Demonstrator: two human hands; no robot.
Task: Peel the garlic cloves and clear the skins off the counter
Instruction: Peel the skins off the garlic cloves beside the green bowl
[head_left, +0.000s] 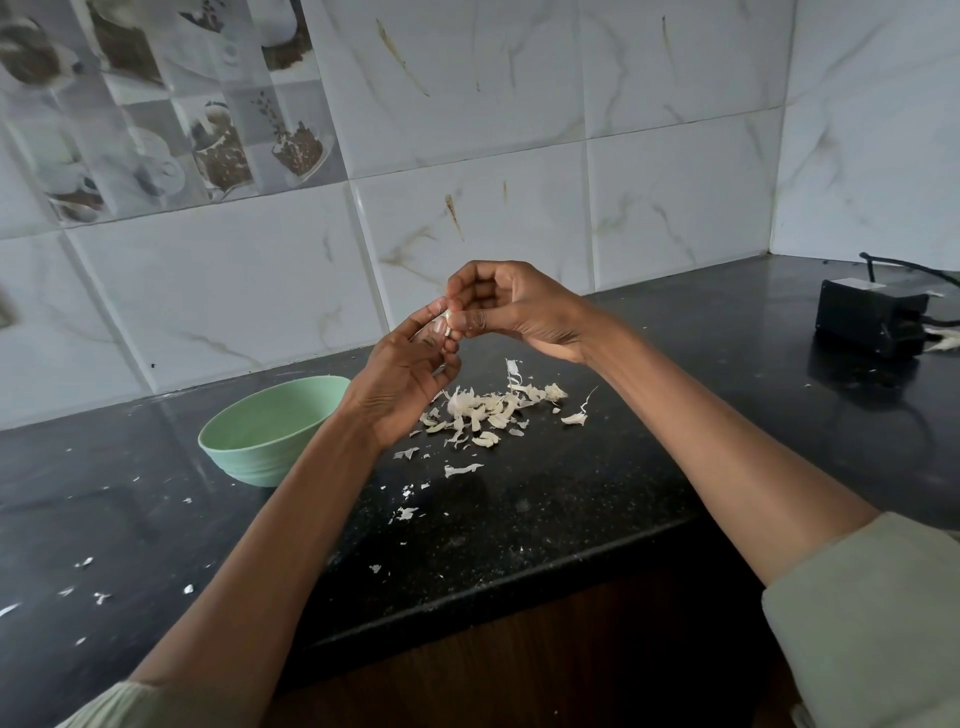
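Note:
My left hand (405, 374) and my right hand (511, 306) meet above the black counter (545, 509) and together pinch a small pale garlic clove (445, 317) between their fingertips. Most of the clove is hidden by the fingers. Below the hands lies a heap of white garlic skins (488, 408), with loose flakes (462, 470) scattered toward the counter's front edge and off to the left.
A pale green bowl (260, 431) stands on the counter left of my left forearm. A black box with cables (872, 319) sits at the back right near the corner. The tiled wall runs behind, and the counter's front edge crosses below the skins.

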